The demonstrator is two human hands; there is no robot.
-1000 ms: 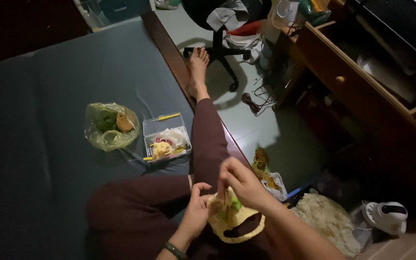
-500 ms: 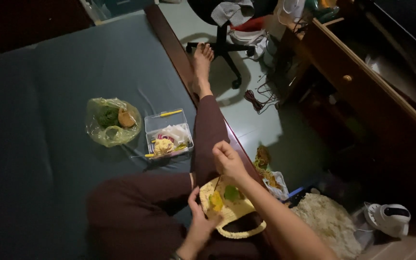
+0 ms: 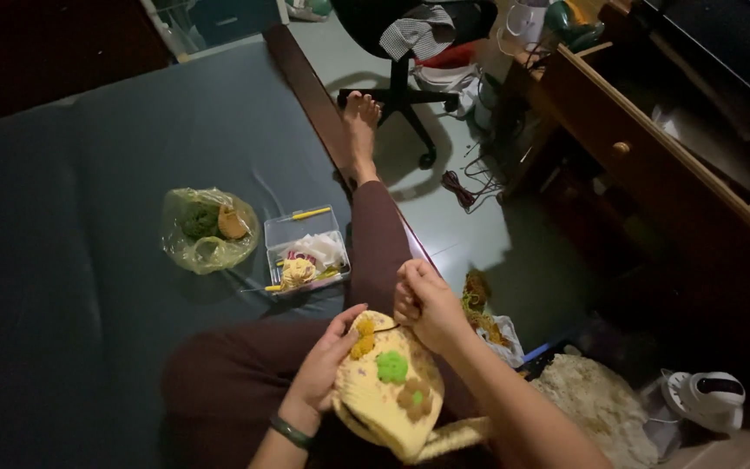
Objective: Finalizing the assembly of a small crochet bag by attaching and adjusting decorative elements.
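Left hand (image 3: 327, 369) grips the yellow crochet bag (image 3: 388, 391) on the lap; right hand (image 3: 427, 304) pinches a hook (image 3: 384, 328) at its top. Clear box (image 3: 307, 250) lies near the bed's (image 3: 88, 174) right edge.

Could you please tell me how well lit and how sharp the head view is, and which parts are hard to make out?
Head view: dim overall; the pale floor near the office chair is brightest. Left hand, right hand and yellow crocheted piece are readable but soft. The plastic bag shows slight glare; the clear box is legible. The upper left corner and the area under the wooden desk sink into shadow.
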